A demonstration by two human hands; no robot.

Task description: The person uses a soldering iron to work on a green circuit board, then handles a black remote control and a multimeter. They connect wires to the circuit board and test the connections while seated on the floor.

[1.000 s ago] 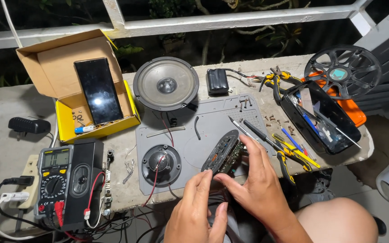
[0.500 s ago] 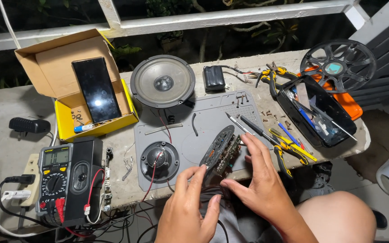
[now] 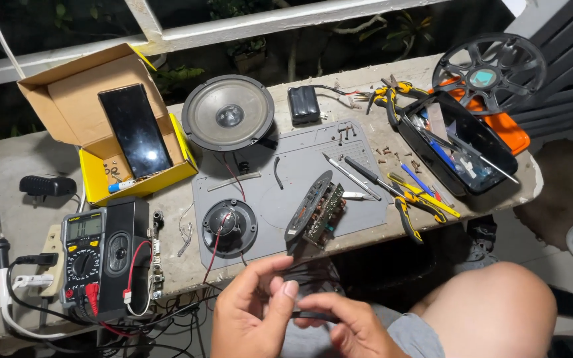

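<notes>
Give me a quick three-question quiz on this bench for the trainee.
1. True or false: the circuit board assembly is held in the left hand.
2. What leans inside the open cardboard box: A a black phone, B pliers, C a speaker?
3. What stands directly left of the small black speaker box?

Key: 1 false, it lies on the grey mat; both the left and right hand pinch a thin black wire. 2 A. 3 the multimeter.

circuit board [image 3: 318, 213] lies on the mat [image 3: 286, 192], small speaker [image 3: 229, 227] left, large speaker [image 3: 228, 113] behind.
</notes>
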